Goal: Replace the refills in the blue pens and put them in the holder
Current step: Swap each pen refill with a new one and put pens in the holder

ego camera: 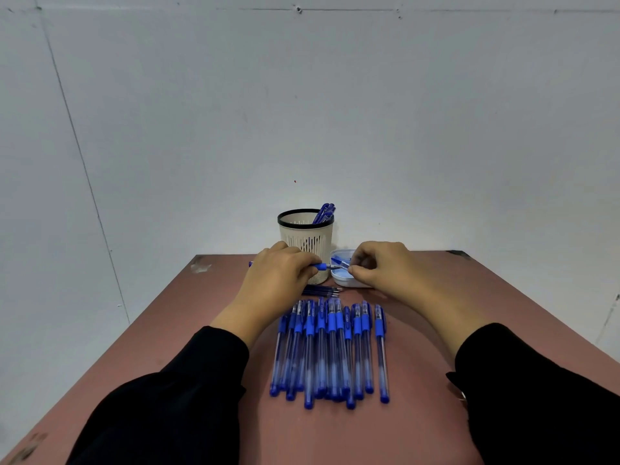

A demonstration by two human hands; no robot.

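Observation:
My left hand (pixel 280 276) grips a blue pen (pixel 321 266) lying level, its tip end pointing right. My right hand (pixel 380 265) pinches a small clear-blue pen part (pixel 340 263) just off that tip, above a white dish (pixel 344 280). Behind them stands the cream slotted holder (pixel 306 234) with a black rim, and a few blue pens (pixel 324 213) lean inside it. Several dark refills (pixel 322 290) lie in front of the holder. A row of several blue pens (pixel 330 350) lies side by side on the table between my forearms.
The reddish-brown table (pixel 436 414) ends at a far edge just behind the holder, with a pale wall beyond. Black sleeves cover both forearms at the near left and right. Bare tabletop lies to either side of the pen row.

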